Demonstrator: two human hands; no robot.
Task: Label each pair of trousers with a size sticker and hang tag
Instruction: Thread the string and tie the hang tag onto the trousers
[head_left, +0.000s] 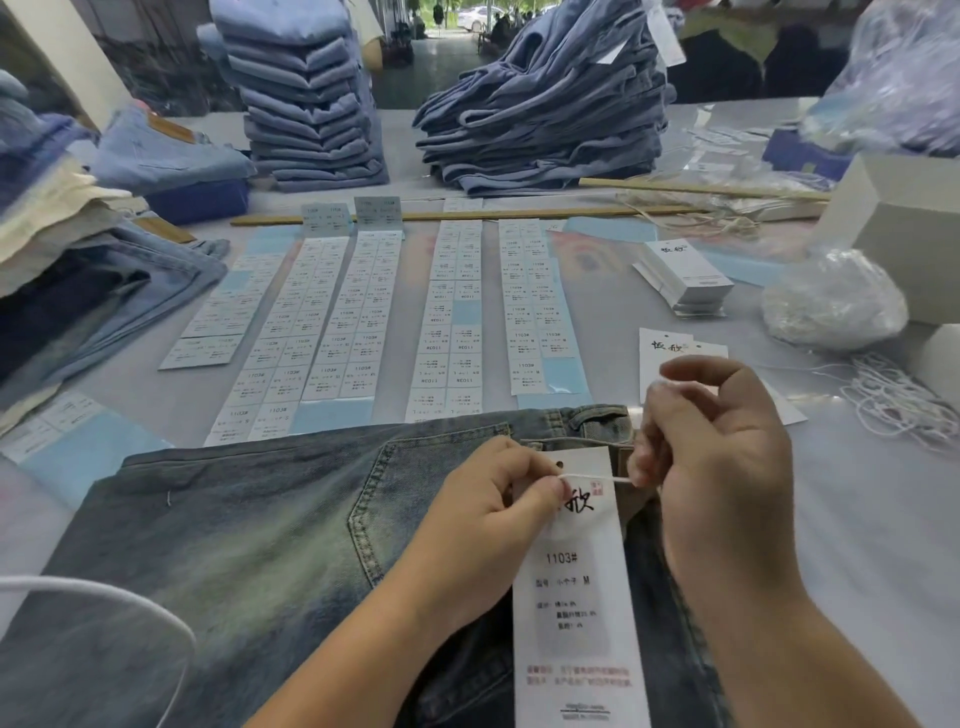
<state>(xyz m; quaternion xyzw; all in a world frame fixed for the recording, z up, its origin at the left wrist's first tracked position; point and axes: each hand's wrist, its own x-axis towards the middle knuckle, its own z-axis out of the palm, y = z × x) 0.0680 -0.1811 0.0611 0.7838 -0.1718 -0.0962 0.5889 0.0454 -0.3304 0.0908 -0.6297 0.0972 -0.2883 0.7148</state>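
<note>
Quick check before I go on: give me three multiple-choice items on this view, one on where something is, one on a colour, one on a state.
1. Where does the hang tag lie?
A. on the jeans
B. on the far stack
C. in a box

2. What colour is the string?
A. red
B. white
C. black

3. What are the hands doing?
A. resting flat
B. pinching the string
C. folding denim

Answers: 1 A, the tag lies over the jeans near the waistband. 2 B, it shows white across the tag. 3 B, the left hand and right hand each pinch one end of it.
</note>
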